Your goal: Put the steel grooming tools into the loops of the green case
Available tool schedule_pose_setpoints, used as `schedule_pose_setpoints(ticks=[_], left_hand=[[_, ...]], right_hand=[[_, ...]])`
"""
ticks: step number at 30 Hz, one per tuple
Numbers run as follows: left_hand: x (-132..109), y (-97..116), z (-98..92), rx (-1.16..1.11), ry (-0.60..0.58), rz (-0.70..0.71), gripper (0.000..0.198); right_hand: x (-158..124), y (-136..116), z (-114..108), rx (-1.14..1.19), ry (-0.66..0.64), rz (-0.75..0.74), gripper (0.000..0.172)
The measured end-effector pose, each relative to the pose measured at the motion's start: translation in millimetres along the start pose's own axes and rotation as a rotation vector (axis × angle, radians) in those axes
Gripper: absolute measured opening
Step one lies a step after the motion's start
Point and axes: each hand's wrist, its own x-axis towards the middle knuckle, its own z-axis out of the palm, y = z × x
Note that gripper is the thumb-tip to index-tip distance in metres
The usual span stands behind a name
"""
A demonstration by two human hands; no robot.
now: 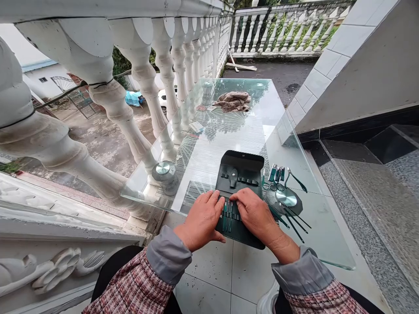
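A dark green manicure-kit case (241, 169) lies unfolded on a glass table (229, 126) near its front edge. My left hand (202, 219) rests on the case's lower left part, fingers curled down against it. My right hand (255, 214) presses on the lower right part, fingertips beside a few thin green tools (227, 214) tucked under the case's elastic band. Loose tools (278, 174), clippers and scissors among them, lie on the glass just right of the case, with slender picks (294, 220) nearer me.
A crumpled brown cloth (233, 101) lies at the table's far end. A white stone balustrade (140, 87) runs along the left. A tiled wall (347, 56) and dark steps (369, 174) stand at the right. Round metal table mounts (163, 170) show through the glass.
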Motion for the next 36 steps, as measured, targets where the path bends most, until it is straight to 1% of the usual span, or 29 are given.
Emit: schedule_pose_setpoints(ticks=[6,10,12,13,15,18,19,20,21,23,26,29,32,34,36], left_hand=[[0,1,-0.5,-0.013,-0.006,0.001,0.112],[0,1,-2.4,-0.001,-0.032,-0.012,0.11],[0,2,-4.1,0.001,-0.033,-0.016,0.109],[0,2,-5.1,0.0,-0.032,-0.019,0.109],[0,3,-7.2,-0.006,-0.03,-0.025,0.108],[1,4,-8.7,-0.005,-0.039,-0.039,0.108],[1,4,-8.5,-0.001,-0.042,-0.04,0.108],[1,5,-8.1,0.003,-0.043,-0.04,0.109],[1,5,-7.5,0.007,-0.042,-0.038,0.109],[2,5,-6.2,0.013,-0.036,-0.033,0.109],[2,7,-5.1,0.023,-0.011,-0.009,0.11],[4,9,-4.6,0.034,0.016,0.086,0.111],[6,12,-2.0,0.053,0.004,0.197,0.103],[8,12,1.4,0.072,-0.012,0.219,0.094],[9,11,4.9,0.09,-0.023,0.204,0.089]], right_hand=[[0,3,0,0.023,0.019,-0.011,0.027],[-1,3,-1,0.098,-0.008,-0.019,0.027],[0,5,-6,0.154,0.0,-0.013,0.026],[0,7,-10,0.184,0.03,0.002,0.025],[-1,16,-23,0.242,0.145,0.084,0.025],[-7,34,-46,0.306,0.353,0.31,0.03],[-10,41,-52,0.304,0.389,0.372,0.031],[-14,47,-58,0.284,0.394,0.412,0.03],[-18,52,-62,0.247,0.371,0.428,0.028],[-26,60,-66,0.141,0.268,0.412,0.022],[-37,66,-65,-0.017,0.135,0.371,0.016],[-44,67,-62,-0.123,0.085,0.342,0.014],[-47,62,-58,-0.189,0.046,0.263,0.011],[-47,58,-56,-0.229,0.037,0.212,0.01],[-47,56,-55,-0.272,0.049,0.207,0.01]])
